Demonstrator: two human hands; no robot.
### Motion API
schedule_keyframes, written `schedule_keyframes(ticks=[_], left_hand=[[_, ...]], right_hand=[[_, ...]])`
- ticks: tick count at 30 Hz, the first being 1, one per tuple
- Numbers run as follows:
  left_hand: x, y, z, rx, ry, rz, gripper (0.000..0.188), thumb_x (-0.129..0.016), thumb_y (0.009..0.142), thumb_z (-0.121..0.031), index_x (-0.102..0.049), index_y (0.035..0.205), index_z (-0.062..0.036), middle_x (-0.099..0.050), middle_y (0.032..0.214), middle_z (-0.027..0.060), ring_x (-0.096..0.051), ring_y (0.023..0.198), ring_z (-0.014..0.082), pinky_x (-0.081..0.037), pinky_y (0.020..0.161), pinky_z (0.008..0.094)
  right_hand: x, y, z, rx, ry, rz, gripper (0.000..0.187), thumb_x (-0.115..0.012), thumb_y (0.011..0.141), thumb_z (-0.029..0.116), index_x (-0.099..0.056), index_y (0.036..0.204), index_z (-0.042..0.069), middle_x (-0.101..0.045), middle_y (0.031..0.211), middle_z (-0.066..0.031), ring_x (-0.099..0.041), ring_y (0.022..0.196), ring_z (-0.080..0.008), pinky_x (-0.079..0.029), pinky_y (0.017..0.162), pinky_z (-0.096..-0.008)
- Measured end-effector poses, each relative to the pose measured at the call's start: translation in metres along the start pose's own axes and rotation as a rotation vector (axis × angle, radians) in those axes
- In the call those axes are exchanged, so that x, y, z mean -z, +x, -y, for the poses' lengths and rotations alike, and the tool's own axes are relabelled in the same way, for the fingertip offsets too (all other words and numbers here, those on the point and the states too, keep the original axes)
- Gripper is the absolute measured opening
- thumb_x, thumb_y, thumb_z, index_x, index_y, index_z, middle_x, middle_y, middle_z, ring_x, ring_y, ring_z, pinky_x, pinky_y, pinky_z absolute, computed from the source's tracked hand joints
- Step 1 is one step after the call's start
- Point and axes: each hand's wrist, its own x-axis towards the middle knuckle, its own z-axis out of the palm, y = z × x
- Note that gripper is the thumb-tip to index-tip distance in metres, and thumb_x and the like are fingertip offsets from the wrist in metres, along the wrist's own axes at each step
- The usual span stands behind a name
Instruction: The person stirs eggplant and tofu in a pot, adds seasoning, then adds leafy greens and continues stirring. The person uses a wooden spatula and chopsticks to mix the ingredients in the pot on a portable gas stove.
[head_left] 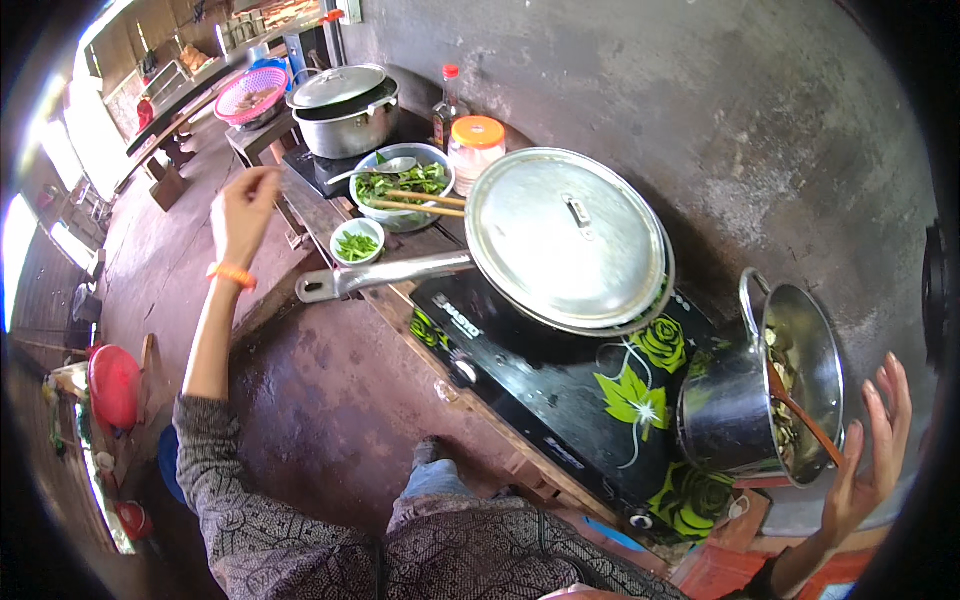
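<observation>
In the head view, a lid (pixel 560 225) hides the inside of the long-handled pan (pixel 390 272) on the left of the stove (pixel 530 370). Floor (pixel 320 370) stretches along the stove's front edge. Left of the stove, the left hand (pixel 246 215) curls loosely — whether around anything, I cannot tell. The right hand (pixel 868 455), beyond the stove's right end, spreads bare fingers beside the wooden spoon (pixel 806 416) in the steel pot (pixel 725 410) — contact unclear.

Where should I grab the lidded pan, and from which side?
By the pan's long handle, probably from the left: it juts that way past the stove, toward the left hand, with nothing lying over it. Mind the small bowl close by.
</observation>
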Motion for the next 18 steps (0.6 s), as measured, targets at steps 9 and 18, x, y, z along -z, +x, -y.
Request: schedule_keyframes(ticks=[9, 18], left_hand=[[-0.103, 0.004, 0.001, -0.121, -0.526, 0.861, 0.082, -0.089, 0.071, -0.016, -0.054, 0.145, -0.0130, -0.062, 0.086, -0.0024, -0.047, 0.063, 0.0012, -0.042, 0.057, 0.0204], [-0.105, 0.007, -0.056, -0.143, -0.779, 0.725, 0.013, -0.071, 0.092, -0.010, -0.072, 0.100, 0.0011, -0.069, 0.081, 0.0042, -0.059, 0.069, 0.0066, -0.048, 0.062, 0.0226]], right_hand=[[-0.080, 0.118, 0.132, -0.001, 0.279, 0.034, 0.044, -0.070, 0.067, -0.007, -0.074, 0.109, 0.004, -0.061, 0.129, -0.0233, -0.063, 0.111, -0.0323, -0.053, 0.078, -0.0333], [-0.188, 0.174, 0.195, 0.097, 0.585, 0.143, 0.035, -0.077, 0.079, 0.005, -0.073, 0.113, 0.006, -0.067, 0.111, -0.0134, -0.066, 0.099, -0.0306, -0.054, 0.085, -0.0369]])
